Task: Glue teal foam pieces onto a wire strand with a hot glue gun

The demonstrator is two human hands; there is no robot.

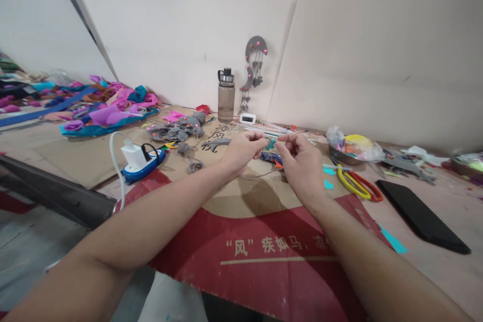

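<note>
Small work lost between the fingertips, with edges and arms cutting off the rest.
Whatever lies between the fingertips of the left hand (243,153) and right hand (302,162) is too small and blurred to tell; the fingers partly cover a dark blue-and-orange item (270,156) behind them. The right forearm hides the end of the pale printed line (275,245) on the red cardboard (256,282), and the left hand and grey pieces crowd the black characters (216,137). The white display's (247,118) reading is illegible. The picture's edges cut off both forearms, the left-side scraps (22,95) and the far-right bowl (466,166).
</note>
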